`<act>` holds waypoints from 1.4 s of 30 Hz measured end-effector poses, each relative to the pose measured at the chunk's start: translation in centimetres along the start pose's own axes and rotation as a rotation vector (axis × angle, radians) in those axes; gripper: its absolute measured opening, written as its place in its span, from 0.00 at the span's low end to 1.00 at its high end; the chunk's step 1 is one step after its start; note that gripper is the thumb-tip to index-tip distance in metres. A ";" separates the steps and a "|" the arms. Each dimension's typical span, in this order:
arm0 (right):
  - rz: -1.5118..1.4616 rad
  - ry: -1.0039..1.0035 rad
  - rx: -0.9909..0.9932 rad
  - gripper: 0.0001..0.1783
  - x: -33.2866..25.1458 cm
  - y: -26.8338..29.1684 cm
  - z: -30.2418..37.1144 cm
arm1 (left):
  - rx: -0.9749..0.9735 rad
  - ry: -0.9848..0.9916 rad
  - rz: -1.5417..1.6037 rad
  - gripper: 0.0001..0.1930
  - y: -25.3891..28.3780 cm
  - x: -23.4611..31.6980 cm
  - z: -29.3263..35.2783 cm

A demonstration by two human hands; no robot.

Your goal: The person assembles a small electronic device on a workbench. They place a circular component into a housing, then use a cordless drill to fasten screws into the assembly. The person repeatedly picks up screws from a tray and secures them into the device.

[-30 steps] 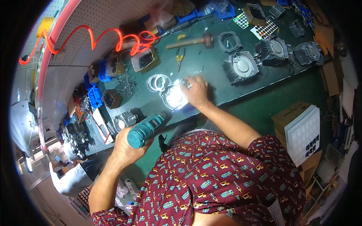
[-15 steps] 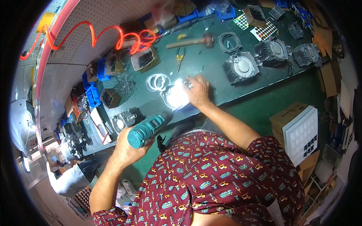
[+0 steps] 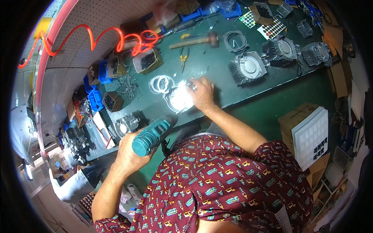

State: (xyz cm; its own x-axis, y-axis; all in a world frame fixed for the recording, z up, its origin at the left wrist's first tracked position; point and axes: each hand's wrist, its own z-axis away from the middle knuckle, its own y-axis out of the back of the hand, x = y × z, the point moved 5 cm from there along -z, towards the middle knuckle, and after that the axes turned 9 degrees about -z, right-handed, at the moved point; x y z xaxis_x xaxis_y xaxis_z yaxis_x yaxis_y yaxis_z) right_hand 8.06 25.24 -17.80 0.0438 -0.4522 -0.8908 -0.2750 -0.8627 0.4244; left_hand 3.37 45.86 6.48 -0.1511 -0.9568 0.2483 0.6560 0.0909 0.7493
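Note:
My left hand (image 3: 130, 153) is closed round the handle of a teal cordless drill (image 3: 149, 138). The drill's front end points up and right, toward a round metal housing (image 3: 179, 101) at the near edge of the bench. Glare washes out most of that housing. At its right side, my right hand (image 3: 203, 93) grips it with bent fingers; what lies under the fingertips is hidden. Touching or close by on the left are pale ring gaskets (image 3: 161, 84). A second finned housing (image 3: 131, 122) lies left of the drill.
Yellow-handled pliers (image 3: 184, 60) and a hammer (image 3: 194, 42) lie farther back. Finned housings (image 3: 248, 68) stand at the right. Screw boxes (image 3: 147, 62) and loose thin rods (image 3: 130, 86) are at the left, below a coiled red hose (image 3: 91, 40). A carton (image 3: 297, 116) stands right of the bench.
The view has shifted slightly. The drill's front end has come a little nearer to the lit housing. My right hand keeps its grip.

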 end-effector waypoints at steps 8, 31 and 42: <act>-0.016 0.017 0.019 0.20 -0.2 0.1 0.0 | -0.047 0.026 -0.075 0.16 0.1 0.2 -0.1; 0.038 0.019 0.053 0.19 0.0 -0.3 0.3 | -0.082 -0.003 -0.136 0.12 1.2 1.7 -2.2; 0.029 0.064 0.071 0.18 0.0 -0.8 0.1 | 0.338 -0.129 0.257 0.16 1.0 -1.7 -1.0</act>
State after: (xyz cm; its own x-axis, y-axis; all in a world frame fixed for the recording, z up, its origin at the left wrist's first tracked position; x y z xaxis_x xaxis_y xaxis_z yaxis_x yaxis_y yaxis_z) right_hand 8.21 25.97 -18.14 0.0956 -0.4921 -0.8653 -0.3441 -0.8320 0.4352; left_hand 5.02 47.32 6.15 -0.1197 -0.8509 0.5114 0.4086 0.4273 0.8065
